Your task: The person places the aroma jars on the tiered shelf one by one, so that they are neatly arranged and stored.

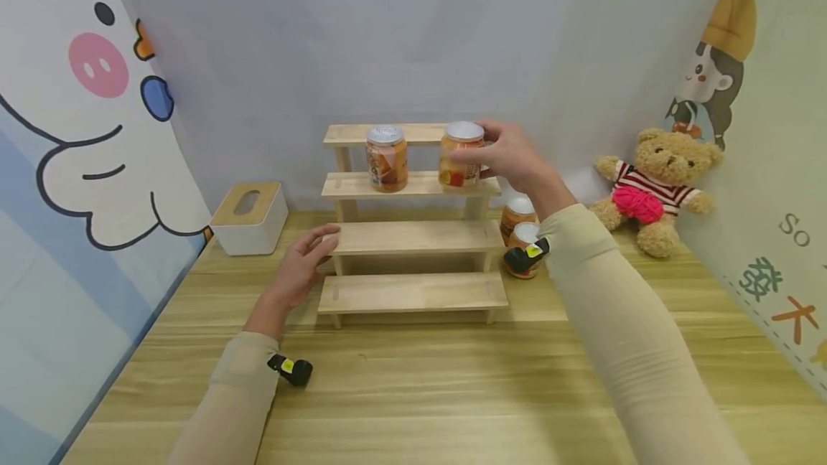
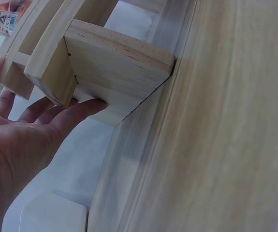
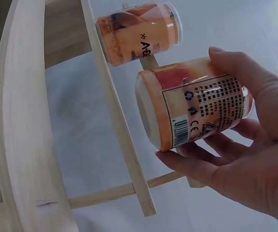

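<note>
My right hand (image 1: 510, 153) grips a jar (image 1: 457, 167) with an orange fruit label and silver lid. In the head view this jar is at the second-highest step of a wooden tiered stand (image 1: 413, 293); the right wrist view shows its base tilted and apart from the slat. Another such jar (image 1: 386, 160) stands upright on that step, to the left. My left hand (image 1: 299, 269) touches the stand's left end around the third step down. In the left wrist view, its fingers (image 2: 83, 110) lie fairly straight against the wooden side.
Two more jars (image 1: 519, 212) stand on the table right of the stand, partly behind my right wrist. A tissue box (image 1: 252, 224) with a wooden lid sits to the left. A teddy bear (image 1: 662, 181) leans at the back right. A grey curtain (image 1: 413, 34) hangs behind.
</note>
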